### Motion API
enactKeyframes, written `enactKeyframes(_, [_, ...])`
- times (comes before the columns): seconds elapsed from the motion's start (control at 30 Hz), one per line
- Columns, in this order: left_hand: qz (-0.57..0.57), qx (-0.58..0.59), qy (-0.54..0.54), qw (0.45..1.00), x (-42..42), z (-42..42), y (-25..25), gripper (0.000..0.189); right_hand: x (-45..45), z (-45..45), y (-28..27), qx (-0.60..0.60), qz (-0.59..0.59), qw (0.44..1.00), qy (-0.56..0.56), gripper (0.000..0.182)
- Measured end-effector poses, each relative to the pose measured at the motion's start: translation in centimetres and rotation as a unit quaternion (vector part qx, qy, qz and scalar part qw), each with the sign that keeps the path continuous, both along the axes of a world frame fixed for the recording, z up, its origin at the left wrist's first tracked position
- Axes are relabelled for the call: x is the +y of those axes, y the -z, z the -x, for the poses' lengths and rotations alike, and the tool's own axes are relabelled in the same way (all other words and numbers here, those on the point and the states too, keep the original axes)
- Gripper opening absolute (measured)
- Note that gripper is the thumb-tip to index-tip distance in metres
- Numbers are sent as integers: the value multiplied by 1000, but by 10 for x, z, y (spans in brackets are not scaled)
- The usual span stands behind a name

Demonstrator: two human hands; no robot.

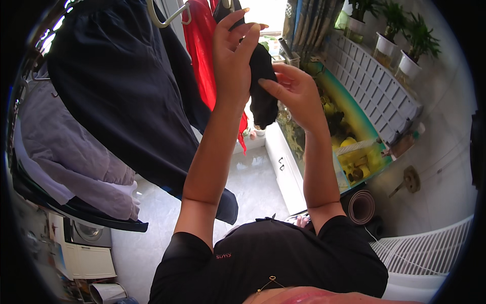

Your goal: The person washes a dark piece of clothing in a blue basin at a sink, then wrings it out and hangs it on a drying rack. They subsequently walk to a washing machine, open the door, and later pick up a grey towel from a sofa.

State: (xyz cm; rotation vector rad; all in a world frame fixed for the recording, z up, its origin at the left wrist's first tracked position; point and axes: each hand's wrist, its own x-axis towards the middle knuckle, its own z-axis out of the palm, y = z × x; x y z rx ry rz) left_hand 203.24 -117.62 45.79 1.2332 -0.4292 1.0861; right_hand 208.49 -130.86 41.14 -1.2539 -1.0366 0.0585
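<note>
A black cloth garment [263,91] hangs in front of me at about head height, bunched and narrow. My right hand [298,91] pinches its right edge, thumb on the near side and fingers behind. My left hand [233,57] is raised beside the garment's upper part, its fingers spread upward. Whether those fingers grip the cloth is hidden by the hand itself. Just above the left fingertips, a pale clip [228,4] sits on dark fabric. A red cloth [201,57] hangs directly left of my left hand.
Dark trousers [121,83] and a light grey jacket [76,140] hang at left, near a white hanger [167,21]. On the right stand a fish tank [353,152], potted plants [410,62] and a rolled mat [360,207]. A washing machine [88,231] is at lower left.
</note>
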Motion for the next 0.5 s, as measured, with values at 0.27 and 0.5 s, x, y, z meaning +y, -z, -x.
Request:
enactKeyframes(0.27, [-100,-32,-213,971,6,-9,10,35,-17,-26,-32,37,-167,982,78,19])
enactKeyframes(0.5, [-41,-41,-274,960,20,-9,13,46,13,-88,-83,-7,-264,964,16,30])
